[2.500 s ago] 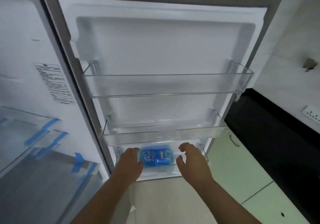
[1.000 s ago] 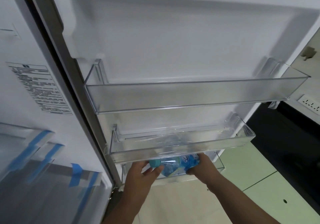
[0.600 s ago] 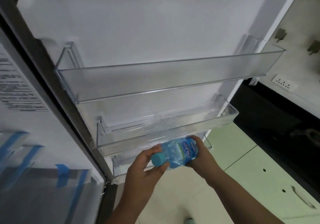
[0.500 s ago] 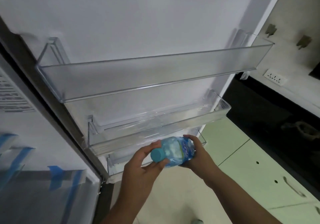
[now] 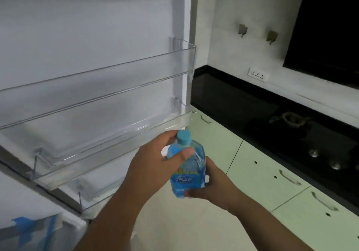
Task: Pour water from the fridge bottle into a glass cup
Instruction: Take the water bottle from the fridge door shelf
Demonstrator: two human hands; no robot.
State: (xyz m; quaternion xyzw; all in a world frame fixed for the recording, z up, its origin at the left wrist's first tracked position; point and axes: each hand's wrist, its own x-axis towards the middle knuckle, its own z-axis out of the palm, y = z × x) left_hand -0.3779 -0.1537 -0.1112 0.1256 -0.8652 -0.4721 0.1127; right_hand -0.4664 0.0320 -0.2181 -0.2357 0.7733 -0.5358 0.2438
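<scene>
Bottle [image 5: 187, 170] out of fridge, mid-frame, capped; left hand [image 5: 155, 165] and right hand [image 5: 215, 187] both gripping it. No cup seen; next: locate cup, uncap.

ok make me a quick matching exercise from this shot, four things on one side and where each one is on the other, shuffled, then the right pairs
Things
1. bottle cap
2. left hand
3. right hand
4. wall socket

Places
A. round the lower part of the bottle
B. on the white wall above the black counter
C. on top of the bottle, turquoise, still screwed on
D. round the bottle's shoulder, just under the cap

Pairs: 1-C, 2-D, 3-A, 4-B
</scene>
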